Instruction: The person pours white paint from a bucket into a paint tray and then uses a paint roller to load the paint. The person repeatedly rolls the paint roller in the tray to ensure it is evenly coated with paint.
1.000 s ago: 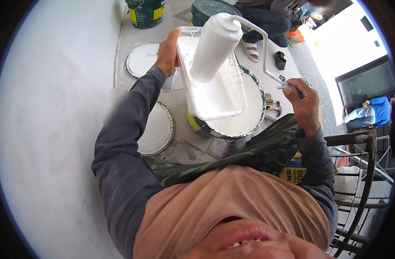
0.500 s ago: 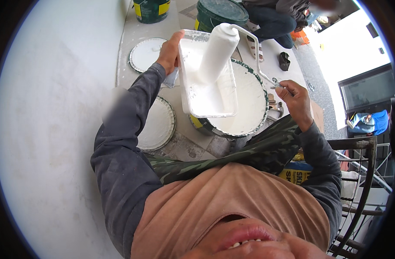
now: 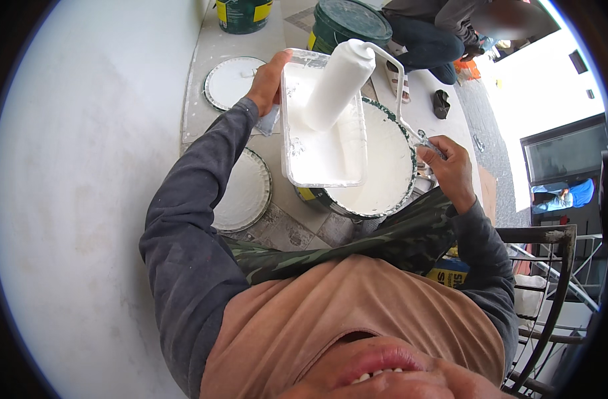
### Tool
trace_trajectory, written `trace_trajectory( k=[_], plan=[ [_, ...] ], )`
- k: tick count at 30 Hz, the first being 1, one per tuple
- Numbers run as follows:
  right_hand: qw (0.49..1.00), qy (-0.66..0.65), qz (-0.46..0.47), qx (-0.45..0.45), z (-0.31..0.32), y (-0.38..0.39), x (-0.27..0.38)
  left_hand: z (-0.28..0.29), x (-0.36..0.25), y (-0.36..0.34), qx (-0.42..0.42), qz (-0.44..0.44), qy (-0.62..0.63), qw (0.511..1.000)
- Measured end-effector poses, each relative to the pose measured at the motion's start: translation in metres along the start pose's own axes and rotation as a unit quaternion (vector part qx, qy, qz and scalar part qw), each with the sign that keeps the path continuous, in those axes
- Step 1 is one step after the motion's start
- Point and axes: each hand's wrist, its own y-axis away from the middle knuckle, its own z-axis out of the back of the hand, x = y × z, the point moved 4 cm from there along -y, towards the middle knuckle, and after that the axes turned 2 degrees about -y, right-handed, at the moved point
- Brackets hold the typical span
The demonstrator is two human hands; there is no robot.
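Note:
My left hand grips the upper left edge of a clear plastic paint tray coated with white paint. The tray is held over a large bucket of white paint with a dark green, paint-spattered rim. In my right hand is the handle of a paint roller. Its white, paint-soaked sleeve lies slantwise in the tray, the upper end rising past the tray's far edge. The roller's bent wire frame, whitened with paint, runs from that end down to my closed fingers.
Two paint-smeared lids lie on the floor at left, near a pale wall. Green buckets stand at the far side, where another person crouches. A dark metal railing is on the right; beyond it someone in blue.
The roller sleeve has shifted slightly within the tray. My right hand has moved a little nearer and to the left, still holding the handle. My left hand keeps its hold.

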Motion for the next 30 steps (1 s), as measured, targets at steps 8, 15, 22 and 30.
trace_trajectory(
  k=[8, 15, 22, 30],
  plan=[
    [0.999, 0.009, -0.005, -0.039, -0.001, 0.000, 0.012, -0.002, -0.006, 0.002, 0.030, -0.015, 0.021, 0.999],
    [0.998, 0.029, 0.012, -0.048, -0.008, -0.002, 0.009, -0.005, -0.013, 0.009, 0.041, -0.022, 0.015, 0.999],
    [0.998, 0.023, 0.035, -0.054, -0.009, -0.005, 0.005, -0.003, -0.009, 0.006, 0.039, -0.019, 0.018, 0.999],
    [0.997, 0.062, 0.031, -0.028, -0.010, -0.004, 0.017, -0.002, -0.007, 0.005, 0.039, -0.023, 0.012, 0.999]
  ],
)
